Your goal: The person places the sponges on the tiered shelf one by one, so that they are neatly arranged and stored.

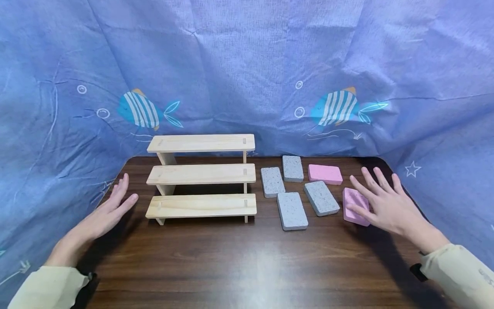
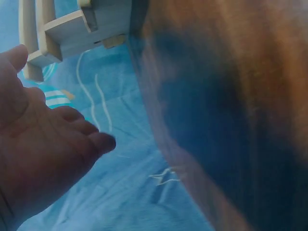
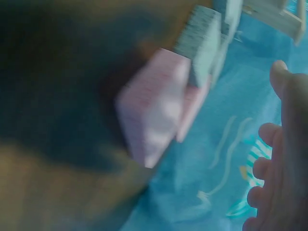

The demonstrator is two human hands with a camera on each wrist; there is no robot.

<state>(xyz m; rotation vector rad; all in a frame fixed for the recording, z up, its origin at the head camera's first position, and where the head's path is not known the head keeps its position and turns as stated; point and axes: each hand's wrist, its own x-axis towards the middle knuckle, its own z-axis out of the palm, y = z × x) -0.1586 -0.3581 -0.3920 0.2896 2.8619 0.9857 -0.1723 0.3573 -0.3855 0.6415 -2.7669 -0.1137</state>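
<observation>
My left hand [image 1: 106,214] hovers left of a three-step wooden stand [image 1: 200,206], with its fingers straight and nothing held. The left wrist view shows that palm [image 2: 43,149] apart from the end of the stand [image 2: 72,29]. On the right, my right hand [image 1: 390,204] is held with spread fingers above a pink, sponge-like block [image 1: 353,199] and partly covers it. In the right wrist view a gap separates the hand [image 3: 288,159] from the pink block [image 3: 161,106]. A second pink block [image 1: 325,174] lies farther back.
Several grey speckled blocks [image 1: 292,210] lie flat between the stand and the pink blocks. Beneath everything is a dark wooden table [image 1: 216,257]. A blue cloth [image 1: 239,77] with printed fish hangs behind the table and along its sides.
</observation>
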